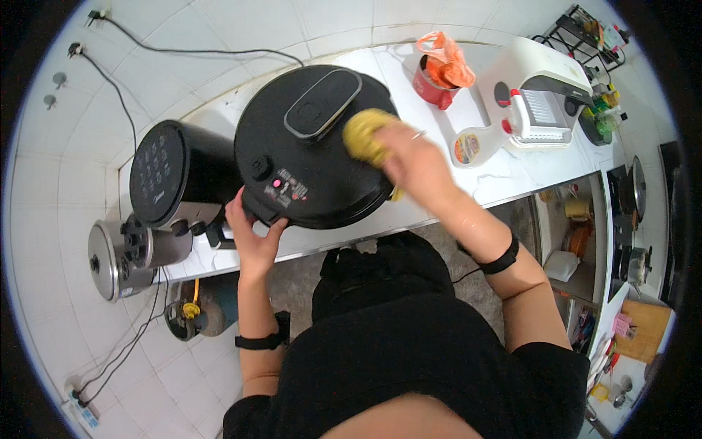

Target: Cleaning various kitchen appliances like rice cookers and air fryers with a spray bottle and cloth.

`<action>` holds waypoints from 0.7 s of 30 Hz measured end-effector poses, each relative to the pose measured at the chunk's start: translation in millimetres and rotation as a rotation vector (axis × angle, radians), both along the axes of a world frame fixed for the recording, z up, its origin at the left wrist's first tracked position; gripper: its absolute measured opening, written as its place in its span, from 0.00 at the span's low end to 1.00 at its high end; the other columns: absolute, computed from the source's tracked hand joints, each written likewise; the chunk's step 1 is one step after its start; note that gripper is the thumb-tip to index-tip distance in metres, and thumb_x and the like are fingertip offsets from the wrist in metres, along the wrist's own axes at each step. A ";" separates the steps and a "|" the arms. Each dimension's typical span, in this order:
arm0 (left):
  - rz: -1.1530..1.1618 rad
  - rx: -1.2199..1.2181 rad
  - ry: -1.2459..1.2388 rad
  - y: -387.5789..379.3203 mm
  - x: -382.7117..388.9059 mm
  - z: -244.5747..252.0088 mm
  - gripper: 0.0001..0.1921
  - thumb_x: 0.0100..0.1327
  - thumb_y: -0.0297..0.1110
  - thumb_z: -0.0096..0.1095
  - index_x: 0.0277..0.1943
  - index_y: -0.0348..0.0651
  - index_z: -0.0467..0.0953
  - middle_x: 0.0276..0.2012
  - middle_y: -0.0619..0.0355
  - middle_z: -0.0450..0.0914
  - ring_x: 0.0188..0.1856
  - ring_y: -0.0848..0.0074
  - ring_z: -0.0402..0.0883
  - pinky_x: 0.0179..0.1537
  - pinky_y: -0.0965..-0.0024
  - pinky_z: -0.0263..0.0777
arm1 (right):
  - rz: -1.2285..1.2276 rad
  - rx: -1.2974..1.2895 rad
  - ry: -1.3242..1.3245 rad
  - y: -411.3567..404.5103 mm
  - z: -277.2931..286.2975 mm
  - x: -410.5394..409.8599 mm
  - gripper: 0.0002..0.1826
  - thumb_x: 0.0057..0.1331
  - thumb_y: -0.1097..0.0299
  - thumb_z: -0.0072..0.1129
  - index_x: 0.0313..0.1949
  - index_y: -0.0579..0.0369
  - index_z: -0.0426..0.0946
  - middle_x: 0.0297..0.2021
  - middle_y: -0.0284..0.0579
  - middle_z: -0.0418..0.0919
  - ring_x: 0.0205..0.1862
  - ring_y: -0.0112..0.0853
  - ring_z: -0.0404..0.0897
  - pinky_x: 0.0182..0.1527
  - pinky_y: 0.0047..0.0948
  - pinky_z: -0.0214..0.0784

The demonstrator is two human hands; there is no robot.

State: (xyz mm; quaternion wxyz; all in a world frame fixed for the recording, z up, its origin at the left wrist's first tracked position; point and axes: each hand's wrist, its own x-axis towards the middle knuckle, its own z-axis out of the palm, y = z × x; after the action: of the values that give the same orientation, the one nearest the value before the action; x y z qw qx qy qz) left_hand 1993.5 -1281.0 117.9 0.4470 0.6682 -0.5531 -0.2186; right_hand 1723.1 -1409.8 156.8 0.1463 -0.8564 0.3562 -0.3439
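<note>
A large round black electric appliance [323,181] with a closed lid, an oval lid handle [323,103] and a small pink-lit panel stands on the white marbled counter [417,214]. My left hand [253,236] grips its front left rim, with fingers and thumb spread around the edge protrusion. In my right hand [408,164] is a bunched yellow cloth [368,136], pressed on or held just over the lid's right side; motion blurs it. Part of something yellow shows below that hand at the appliance's edge.
Left stand a black air fryer [203,164] and steel pots [112,258]. To the right are a red mug [430,90] holding an orange plastic bag, a white spray bottle [482,145] and a white dispenser-like appliance [540,66]. A power cord [208,51] runs along the wall.
</note>
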 end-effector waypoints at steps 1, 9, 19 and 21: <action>-0.021 0.008 0.022 -6.2 -3.5 -1.3 0.41 0.44 0.22 0.71 0.62 0.39 0.57 0.53 0.52 0.59 0.57 0.63 0.64 0.55 0.65 0.67 | -0.146 0.072 0.009 -13.9 5.0 -21.3 0.13 0.54 0.73 0.55 0.40 0.54 0.73 0.37 0.48 0.78 0.39 0.44 0.78 0.42 0.38 0.72; -0.288 -0.020 -0.620 2.1 82.0 14.4 0.35 0.57 0.36 0.66 0.63 0.30 0.57 0.60 0.38 0.63 0.62 0.52 0.62 0.63 0.57 0.54 | 0.360 -0.189 -0.370 34.0 -15.3 63.8 0.08 0.52 0.62 0.56 0.29 0.52 0.76 0.35 0.42 0.76 0.46 0.39 0.74 0.44 0.38 0.70; 0.088 -0.261 -0.964 -71.7 -59.2 107.1 0.29 0.65 0.46 0.54 0.60 0.30 0.63 0.49 0.37 0.73 0.49 0.50 0.72 0.49 0.54 0.68 | -0.011 0.286 -0.436 -47.4 -23.6 26.9 0.10 0.53 0.68 0.55 0.36 0.55 0.74 0.40 0.46 0.73 0.55 0.49 0.66 0.57 0.42 0.61; 0.063 -0.244 -1.037 -73.5 -56.2 92.4 0.32 0.65 0.50 0.51 0.59 0.27 0.62 0.47 0.35 0.73 0.44 0.47 0.74 0.43 0.53 0.70 | 0.105 0.299 -0.390 -42.2 -25.1 43.1 0.10 0.54 0.70 0.54 0.37 0.55 0.73 0.40 0.46 0.73 0.55 0.50 0.66 0.58 0.42 0.60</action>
State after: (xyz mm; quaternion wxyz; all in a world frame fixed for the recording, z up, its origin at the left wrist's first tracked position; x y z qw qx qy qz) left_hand 1937.3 -1354.5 210.4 0.1957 0.6482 -0.7023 0.2197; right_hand 1766.2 -1452.0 131.7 0.3551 -0.7600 0.3233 -0.4380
